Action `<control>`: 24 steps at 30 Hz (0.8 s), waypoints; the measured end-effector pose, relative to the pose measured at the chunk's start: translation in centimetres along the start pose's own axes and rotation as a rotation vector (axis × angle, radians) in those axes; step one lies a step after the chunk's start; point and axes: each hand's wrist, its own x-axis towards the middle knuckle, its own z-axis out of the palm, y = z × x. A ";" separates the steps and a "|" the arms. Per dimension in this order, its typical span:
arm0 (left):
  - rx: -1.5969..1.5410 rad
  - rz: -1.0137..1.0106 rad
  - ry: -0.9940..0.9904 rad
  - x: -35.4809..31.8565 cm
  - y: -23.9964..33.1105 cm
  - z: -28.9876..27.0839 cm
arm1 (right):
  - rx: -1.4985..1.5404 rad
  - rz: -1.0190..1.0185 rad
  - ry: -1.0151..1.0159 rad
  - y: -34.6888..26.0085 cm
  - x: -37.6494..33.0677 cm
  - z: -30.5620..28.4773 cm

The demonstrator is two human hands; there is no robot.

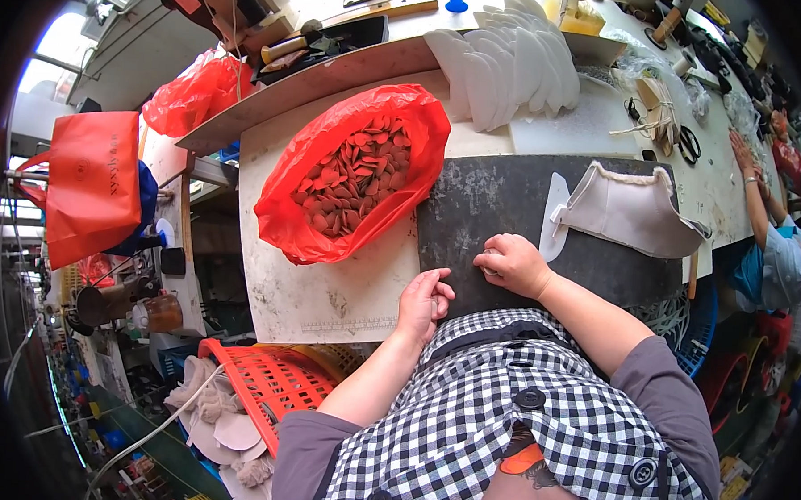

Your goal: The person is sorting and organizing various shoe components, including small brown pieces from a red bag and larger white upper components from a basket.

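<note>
My left hand rests at the near edge of the table with its fingers curled in; nothing shows in them. A little to its right, my right hand is closed over a dark mat, and whatever its fingers may hold is hidden. Beyond the right hand lies a pale grey shoe upper with a fluffy edge. Against its left end is a thin white shoe-shaped insert. An open red plastic bag, full of small reddish-brown discs, stands left of the mat.
Stacked white curved pieces lie at the back. Scissors and a cord bundle sit far right. A raised board runs behind the red bag. An orange basket stands below the table, left. Another person's arm reaches in at right.
</note>
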 end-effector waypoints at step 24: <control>0.221 -0.018 -0.023 0.9 0.2 -0.6 | 0.772 0.575 1.459 7.4 -6.7 -23.2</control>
